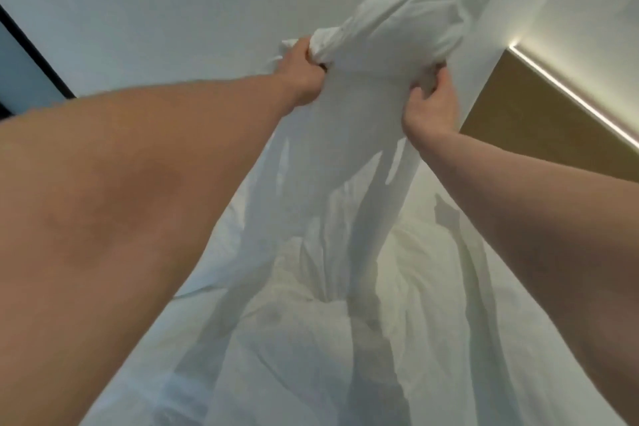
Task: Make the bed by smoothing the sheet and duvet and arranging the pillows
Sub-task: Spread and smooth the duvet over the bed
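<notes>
**White bedding held high over a rumpled bed**

A rumpled white sheet (345, 339) is covering the bed below, creased and heaped in folds. A pale wall is rising behind, with a tan headboard panel (539, 117) at right under a glowing light strip (567, 93), and a dark frame edge (31, 55) at left.

The left hand (301, 76) is clenching bunched white fabric; the right hand (432, 104) is gripping the same duvet (408, 21), which is stretching upward and hanging down to the bed. Its top is running out of view, and whether it is a duvet or cover alone is hard to tell. No pillows are distinguishable among the folds.
</notes>
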A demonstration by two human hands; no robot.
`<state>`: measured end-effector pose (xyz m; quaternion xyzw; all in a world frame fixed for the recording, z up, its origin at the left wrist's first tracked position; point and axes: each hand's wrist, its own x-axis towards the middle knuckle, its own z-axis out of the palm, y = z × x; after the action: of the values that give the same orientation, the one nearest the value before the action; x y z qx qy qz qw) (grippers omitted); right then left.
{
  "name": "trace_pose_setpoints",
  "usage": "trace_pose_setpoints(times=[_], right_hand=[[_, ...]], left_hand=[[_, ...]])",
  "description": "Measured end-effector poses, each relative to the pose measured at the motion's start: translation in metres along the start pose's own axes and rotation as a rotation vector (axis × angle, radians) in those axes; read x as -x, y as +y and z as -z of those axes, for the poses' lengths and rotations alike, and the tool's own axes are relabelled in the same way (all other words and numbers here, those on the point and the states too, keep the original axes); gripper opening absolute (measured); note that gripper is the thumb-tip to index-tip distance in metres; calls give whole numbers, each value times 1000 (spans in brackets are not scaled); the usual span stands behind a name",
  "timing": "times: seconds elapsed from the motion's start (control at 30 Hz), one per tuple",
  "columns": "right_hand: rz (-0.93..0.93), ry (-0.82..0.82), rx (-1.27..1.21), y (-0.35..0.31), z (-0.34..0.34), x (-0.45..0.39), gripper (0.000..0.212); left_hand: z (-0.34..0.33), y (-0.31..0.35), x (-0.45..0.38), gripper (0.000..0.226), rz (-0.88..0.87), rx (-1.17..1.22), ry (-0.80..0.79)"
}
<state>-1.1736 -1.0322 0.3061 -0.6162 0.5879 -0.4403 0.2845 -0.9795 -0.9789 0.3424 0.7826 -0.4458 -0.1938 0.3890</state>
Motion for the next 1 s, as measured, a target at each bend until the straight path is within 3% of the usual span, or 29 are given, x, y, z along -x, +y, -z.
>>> trace_pose_setpoints(times=[0.07, 0.1, 0.17, 0.33, 0.57, 0.67, 0.77, 0.83, 0.87, 0.93, 1.0], right_hand=[[43, -151, 89, 14, 1, 0, 81], [69, -201, 142, 25, 1, 5, 86], [102, -334, 273, 54, 0, 24, 86], [-44, -550, 462, 150, 6, 110, 80], [-481, -605, 656, 276, 54, 240, 93], [-651, -529, 729, 301, 80, 274, 108], [-901, -375, 525, 324, 96, 293, 125], [-982, -335, 409, 334, 102, 300, 115], [-953, -365, 369, 333, 103, 303, 99], [-784, -420, 326, 318, 100, 309, 60], [-611, -468, 265, 291, 97, 319, 40]], left_hand=[[-10, -16, 0, 92, -6, -86, -139], [-20, -31, 3, 98, 29, -118, -171], [-40, -65, 16, 97, 70, -199, -197], [-84, -158, 96, 83, 124, -482, -506], [-119, -258, 249, 77, 250, -477, -781], [-131, -277, 292, 79, 278, -486, -860], [-142, -285, 321, 78, 284, -453, -887], [-148, -284, 334, 71, 270, -402, -868], [-151, -280, 338, 67, 257, -368, -840], [-154, -266, 339, 58, 217, -282, -745], [-159, -239, 332, 49, 155, -157, -621]])
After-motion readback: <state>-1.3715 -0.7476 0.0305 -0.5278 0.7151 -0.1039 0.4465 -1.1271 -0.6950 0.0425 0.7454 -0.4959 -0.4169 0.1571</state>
